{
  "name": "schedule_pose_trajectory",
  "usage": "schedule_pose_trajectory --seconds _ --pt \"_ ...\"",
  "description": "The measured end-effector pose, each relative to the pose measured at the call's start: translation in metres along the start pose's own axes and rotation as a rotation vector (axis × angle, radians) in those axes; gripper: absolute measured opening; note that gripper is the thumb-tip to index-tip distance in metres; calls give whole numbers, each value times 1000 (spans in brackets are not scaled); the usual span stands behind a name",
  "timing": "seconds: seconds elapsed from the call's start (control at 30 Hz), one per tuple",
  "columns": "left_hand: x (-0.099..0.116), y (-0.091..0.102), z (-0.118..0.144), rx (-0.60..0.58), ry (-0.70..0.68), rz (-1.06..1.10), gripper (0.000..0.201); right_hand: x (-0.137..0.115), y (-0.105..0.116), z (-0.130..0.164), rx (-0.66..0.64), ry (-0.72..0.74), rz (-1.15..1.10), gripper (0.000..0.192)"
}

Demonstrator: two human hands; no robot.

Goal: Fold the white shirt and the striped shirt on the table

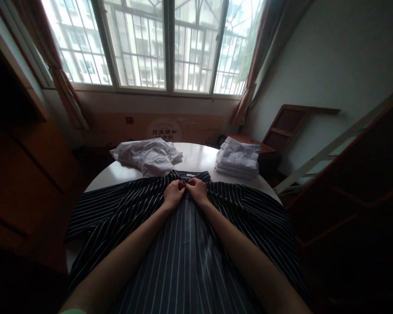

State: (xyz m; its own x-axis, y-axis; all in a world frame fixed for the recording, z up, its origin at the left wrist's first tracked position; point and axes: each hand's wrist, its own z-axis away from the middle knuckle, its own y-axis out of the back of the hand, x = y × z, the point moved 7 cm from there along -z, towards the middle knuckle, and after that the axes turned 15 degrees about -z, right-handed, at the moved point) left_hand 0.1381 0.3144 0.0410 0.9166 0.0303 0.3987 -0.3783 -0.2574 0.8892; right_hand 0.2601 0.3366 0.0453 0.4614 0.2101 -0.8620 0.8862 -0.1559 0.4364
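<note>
A dark striped shirt (178, 244) lies spread on a round white table (196, 155), its collar at the far end and its sleeves out to both sides. Just below the collar, my left hand (174, 193) pinches the front edge of the shirt. My right hand (197, 190) is right beside it, fingers closed on the cloth at the same spot. The two sets of fingertips nearly meet. Whatever small part sits between them is too hidden to make out.
Behind the collar on the left lies a crumpled white garment (147, 156). A stack of folded white clothes (238, 158) stands at the table's right. Beyond are a barred window (167, 48), a brown side cabinet (249, 141) and a ladder-like frame (330, 152) on the right.
</note>
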Motion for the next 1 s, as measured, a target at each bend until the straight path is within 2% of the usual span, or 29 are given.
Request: schedule_pose_trajectory --seconds 0.27,0.63,1.0 --pt "-1 -2 -1 20 -40 90 10 0 -3 0 -60 58 -60 13" --pt "-6 -3 -2 31 -59 237 13 -14 -2 12 -90 167 169 17" --pt "-10 0 -2 71 -14 349 13 -21 -3 15 -155 282 146 16"
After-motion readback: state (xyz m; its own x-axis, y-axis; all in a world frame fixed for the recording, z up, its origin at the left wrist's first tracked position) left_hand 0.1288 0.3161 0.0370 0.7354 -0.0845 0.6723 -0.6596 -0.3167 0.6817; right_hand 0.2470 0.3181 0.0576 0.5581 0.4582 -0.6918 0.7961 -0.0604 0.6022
